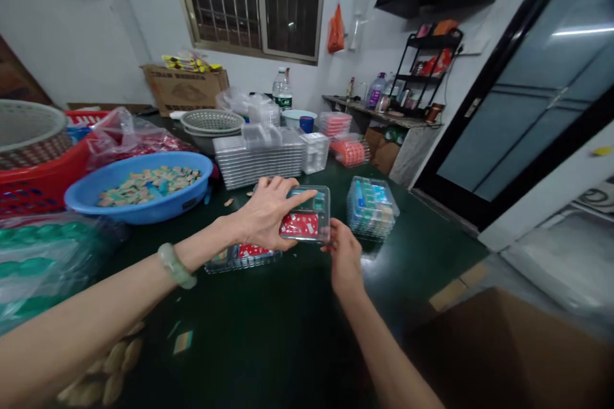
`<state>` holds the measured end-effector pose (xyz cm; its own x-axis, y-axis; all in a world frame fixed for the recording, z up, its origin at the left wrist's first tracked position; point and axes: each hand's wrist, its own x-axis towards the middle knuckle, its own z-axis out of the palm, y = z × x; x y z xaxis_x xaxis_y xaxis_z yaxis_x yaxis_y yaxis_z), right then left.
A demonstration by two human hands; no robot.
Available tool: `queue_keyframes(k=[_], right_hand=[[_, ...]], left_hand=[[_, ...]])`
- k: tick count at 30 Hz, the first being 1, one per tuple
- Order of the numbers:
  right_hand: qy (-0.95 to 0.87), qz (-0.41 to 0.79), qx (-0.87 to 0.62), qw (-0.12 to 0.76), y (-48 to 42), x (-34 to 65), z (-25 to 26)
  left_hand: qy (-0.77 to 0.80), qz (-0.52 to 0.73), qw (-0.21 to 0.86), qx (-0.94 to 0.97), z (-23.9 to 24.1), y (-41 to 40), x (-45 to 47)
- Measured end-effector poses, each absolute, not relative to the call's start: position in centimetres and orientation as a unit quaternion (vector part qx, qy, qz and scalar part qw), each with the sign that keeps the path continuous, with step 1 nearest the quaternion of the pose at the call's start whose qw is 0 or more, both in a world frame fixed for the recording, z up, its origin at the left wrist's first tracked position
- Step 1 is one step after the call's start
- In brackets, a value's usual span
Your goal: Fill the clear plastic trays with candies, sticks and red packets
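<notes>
Above the dark green table, my left hand [271, 214] grips a clear plastic box [322, 204] from its left side, fingers across the top. Inside the box show a red patterned piece and something green. At the box's lower right corner, the fingers of my right hand [345, 255] pinch its edge. Below my left hand lies another clear tray [244, 262] with a red patterned piece, partly hidden. To the right of my hands stands a stack of filled clear boxes [371, 204] with blue and tan contents.
A blue basin [139, 208] of small tan and green pieces stands at left, beside a red basket [38, 185]. Stacked clear trays [261, 156] stand behind my hands. One small striped piece [183, 342] lies near the front. A cardboard box [503, 351] is at lower right.
</notes>
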<state>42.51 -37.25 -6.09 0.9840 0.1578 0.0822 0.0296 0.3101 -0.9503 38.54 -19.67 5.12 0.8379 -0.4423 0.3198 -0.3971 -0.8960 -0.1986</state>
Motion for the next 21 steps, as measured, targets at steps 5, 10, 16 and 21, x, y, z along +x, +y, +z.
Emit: queue_keyframes(k=[5, 10, 16, 21], right_hand=[[-0.101, 0.132, -0.562, 0.810, -44.8, 42.7, -2.6], [-0.102, 0.086, -0.594, 0.794, -48.3, 43.0, -1.9], [-0.055, 0.047, -0.526, 0.847, -48.7, 43.2, -3.1], [0.013, 0.045, -0.448, 0.893, -48.9, 44.4, -2.4]], left_hand=[[0.345, -0.155, 0.103, -0.920, 5.6, -24.9, 40.4], [0.383, -0.174, 0.102, -0.901, 5.3, -28.6, 41.6], [0.378, -0.231, 0.039, -0.896, 5.7, -28.3, 41.3], [0.178, -0.302, -0.255, -0.901, 4.6, -26.7, 39.9]])
